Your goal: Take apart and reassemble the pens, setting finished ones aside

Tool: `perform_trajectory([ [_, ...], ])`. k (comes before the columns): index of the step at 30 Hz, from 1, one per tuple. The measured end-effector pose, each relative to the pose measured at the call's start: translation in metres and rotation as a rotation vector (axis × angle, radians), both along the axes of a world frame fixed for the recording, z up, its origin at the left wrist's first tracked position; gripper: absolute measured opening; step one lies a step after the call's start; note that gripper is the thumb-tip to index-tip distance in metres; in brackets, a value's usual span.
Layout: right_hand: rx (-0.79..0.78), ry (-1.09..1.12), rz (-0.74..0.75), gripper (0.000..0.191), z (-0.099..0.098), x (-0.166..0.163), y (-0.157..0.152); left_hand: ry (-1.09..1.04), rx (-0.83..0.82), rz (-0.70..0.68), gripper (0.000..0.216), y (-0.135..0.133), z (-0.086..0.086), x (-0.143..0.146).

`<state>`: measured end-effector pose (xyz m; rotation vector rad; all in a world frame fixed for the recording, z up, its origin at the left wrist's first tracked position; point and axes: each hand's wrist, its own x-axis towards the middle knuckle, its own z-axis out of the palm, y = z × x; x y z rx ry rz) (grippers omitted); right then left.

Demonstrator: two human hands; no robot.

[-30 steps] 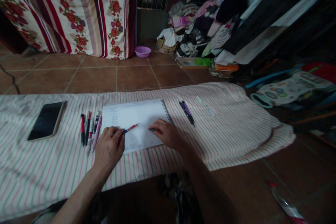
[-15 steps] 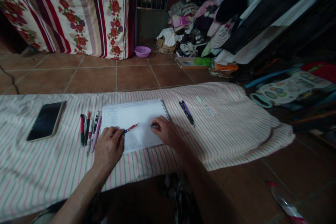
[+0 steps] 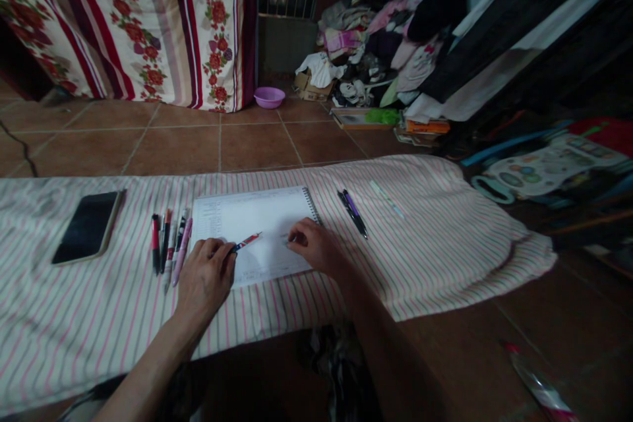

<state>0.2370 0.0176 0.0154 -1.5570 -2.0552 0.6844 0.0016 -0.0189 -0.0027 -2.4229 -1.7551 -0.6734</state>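
Note:
A spiral notebook (image 3: 262,211) lies on a striped cloth, its wire binding on the right and ruled rows with writing on its left part. My left hand (image 3: 208,270) rests on the notebook's lower left, fingers closed round a pen (image 3: 247,242) with a red, white and dark barrel, whose narrow end points right. Over the right side of the page, my right hand (image 3: 314,247) is closed in a pinch. Something small and greyish shows at its fingertips, too unclear to name. Left of the notebook lie several pens (image 3: 169,247), side by side.
A phone (image 3: 89,227) lies at the left of the striped cloth (image 3: 435,231). Two dark pens (image 3: 353,213) and a pale, slim stick-like item (image 3: 387,199) lie right of the notebook. On the tiled floor are a purple basin (image 3: 269,97) and a plastic bottle (image 3: 539,386).
My right hand has shifted very slightly to the right over the page. My left hand and its pen stay almost still.

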Motion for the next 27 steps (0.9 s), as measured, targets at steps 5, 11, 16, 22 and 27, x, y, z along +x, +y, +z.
perform_trajectory([
  [5,-0.001,-0.007,-0.004,0.01,0.0013,-0.0002,-0.0005,-0.002,0.018,-0.005,0.023,0.0006,-0.0001,0.0001],
  [11,0.01,0.001,0.007,0.01,0.0014,0.001,-0.001,-0.013,0.028,-0.014,0.022,0.0001,-0.0003,-0.0008],
  [16,0.0,0.002,-0.007,0.01,0.0017,0.0017,-0.001,-0.013,0.013,0.005,0.022,0.0003,-0.0003,-0.0003],
  [22,-0.031,-0.007,-0.003,0.01,0.0043,0.0008,-0.002,-0.002,0.008,0.004,0.022,0.0006,-0.0007,0.0001],
  [27,-0.009,0.0,0.012,0.011,0.0019,0.002,-0.0019,-0.019,0.021,-0.005,0.022,0.0001,0.0004,0.0002],
])
